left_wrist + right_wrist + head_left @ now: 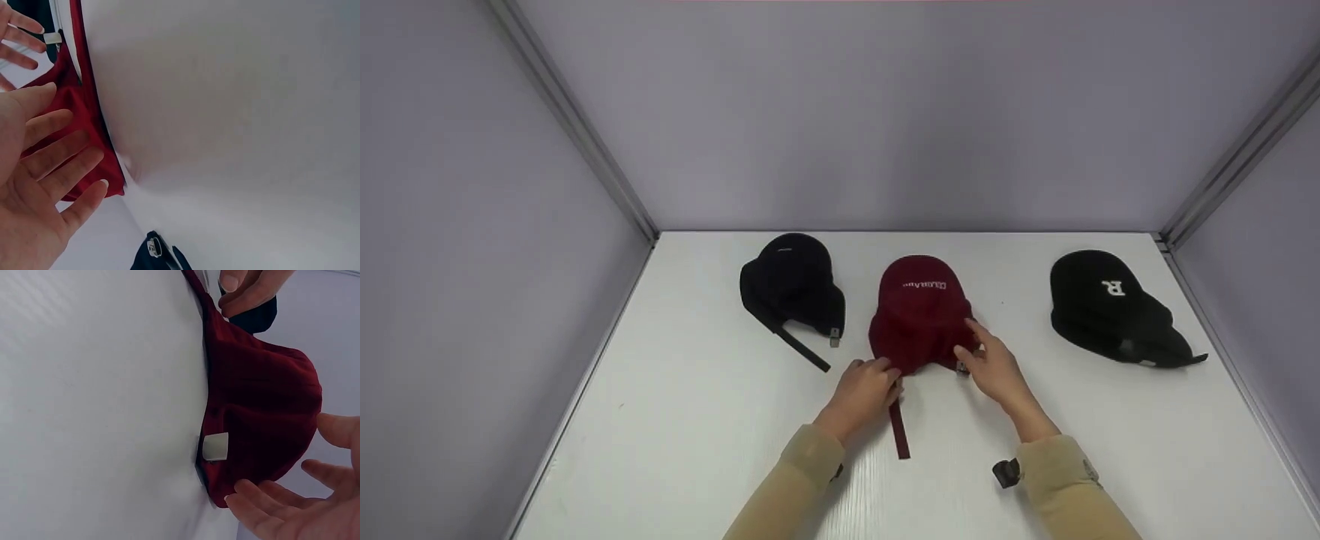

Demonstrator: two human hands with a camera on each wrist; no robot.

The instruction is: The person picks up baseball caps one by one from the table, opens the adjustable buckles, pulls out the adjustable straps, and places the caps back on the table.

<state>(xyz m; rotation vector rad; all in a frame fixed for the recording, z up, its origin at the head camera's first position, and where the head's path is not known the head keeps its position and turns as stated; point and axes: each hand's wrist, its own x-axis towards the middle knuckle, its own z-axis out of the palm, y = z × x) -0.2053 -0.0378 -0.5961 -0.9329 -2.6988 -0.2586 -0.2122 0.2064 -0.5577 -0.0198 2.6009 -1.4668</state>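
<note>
A dark red cap (921, 315) with pale lettering lies mid-table, its loose strap (900, 431) trailing toward the person. My left hand (864, 391) is at the cap's near left edge beside the strap; in the left wrist view its fingers are spread and extended over the red cloth (84, 112). On the other side, my right hand (994, 367) is by the cap's right edge near the metal buckle (962, 368). Its fingers look loosely extended in the right wrist view, close to the red cap (264, 405), with a white tag (215, 446) showing on the band.
A dark navy cap (791, 281) with its strap hanging loose lies to the left. To the right is a black cap (1099, 307) bearing a white letter R. Grey panels (840, 112) enclose the white table (660, 450) at the back and sides.
</note>
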